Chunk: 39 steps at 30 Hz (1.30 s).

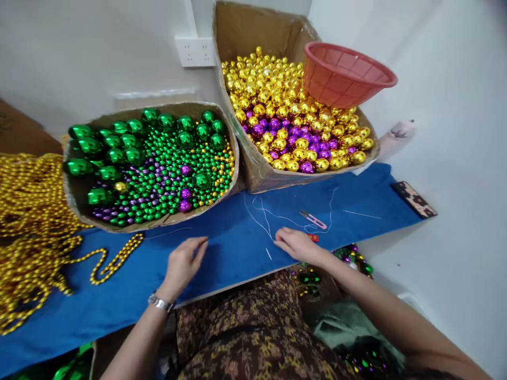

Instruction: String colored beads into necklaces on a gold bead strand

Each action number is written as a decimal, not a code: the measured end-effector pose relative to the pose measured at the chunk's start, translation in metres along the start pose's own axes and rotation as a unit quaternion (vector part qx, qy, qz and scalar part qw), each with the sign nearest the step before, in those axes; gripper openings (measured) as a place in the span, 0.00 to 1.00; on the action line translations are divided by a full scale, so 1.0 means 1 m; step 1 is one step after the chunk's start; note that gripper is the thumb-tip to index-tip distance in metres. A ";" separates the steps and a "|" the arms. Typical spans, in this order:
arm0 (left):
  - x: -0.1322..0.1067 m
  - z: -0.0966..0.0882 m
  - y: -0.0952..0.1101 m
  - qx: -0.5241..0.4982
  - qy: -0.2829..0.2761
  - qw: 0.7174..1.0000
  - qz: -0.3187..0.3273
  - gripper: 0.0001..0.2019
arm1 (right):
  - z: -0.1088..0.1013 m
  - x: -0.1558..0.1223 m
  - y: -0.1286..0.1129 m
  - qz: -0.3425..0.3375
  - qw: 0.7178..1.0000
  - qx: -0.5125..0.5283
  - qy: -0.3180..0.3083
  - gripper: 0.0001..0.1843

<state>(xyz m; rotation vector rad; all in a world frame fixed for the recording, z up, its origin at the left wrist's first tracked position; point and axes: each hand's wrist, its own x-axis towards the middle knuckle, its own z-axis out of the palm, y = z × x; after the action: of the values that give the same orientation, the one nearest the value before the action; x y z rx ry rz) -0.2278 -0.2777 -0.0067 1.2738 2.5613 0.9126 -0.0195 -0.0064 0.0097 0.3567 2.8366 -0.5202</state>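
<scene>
My left hand (182,262) hovers over the blue cloth (222,248), wearing a wristwatch, fingers loosely curled and pinched toward the right; what it holds is too fine to make out. My right hand (295,244) rests on the cloth with its fingertips pinched on a thin white thread (264,217) that loops across the cloth. Small thread snips (312,219) with pink handles lie just beyond the right hand. Behind the hands stand a cardboard box of green, purple and gold beads (158,163) and a cardboard box of gold and purple balls (293,126).
A red plastic basket (344,74) sits tilted in the right box. Piles of gold bead strands (27,221) cover the left. A patterned phone (414,199) lies at the cloth's right end. Mixed bead strings (352,258) hang below the board. A wall socket (195,51) is behind.
</scene>
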 end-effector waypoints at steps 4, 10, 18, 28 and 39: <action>0.001 -0.022 -0.042 0.223 0.053 0.973 0.013 0.16 | -0.023 -0.048 0.014 -0.140 0.968 0.104 -0.179 0.12; 0.009 -0.021 -0.072 0.362 -0.010 0.932 0.018 0.20 | -0.036 -0.036 0.006 -0.107 0.977 0.156 -0.095 0.15; 0.024 -0.012 -0.072 0.366 -0.053 0.929 -0.028 0.19 | -0.007 0.047 0.006 0.142 0.989 0.017 0.045 0.13; 0.027 -0.007 -0.073 0.385 -0.030 0.922 -0.012 0.14 | 0.016 0.068 -0.013 0.164 0.982 0.061 0.066 0.11; 0.022 -0.014 -0.083 0.298 0.047 0.953 -0.020 0.13 | -0.018 -0.056 0.041 -0.034 0.961 0.218 -0.168 0.12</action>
<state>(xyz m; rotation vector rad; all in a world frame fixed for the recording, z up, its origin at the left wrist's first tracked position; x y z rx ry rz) -0.3035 -0.3053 -0.0403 1.3123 3.0555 0.1795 0.0417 0.0268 0.0282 0.2174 2.3976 -1.1103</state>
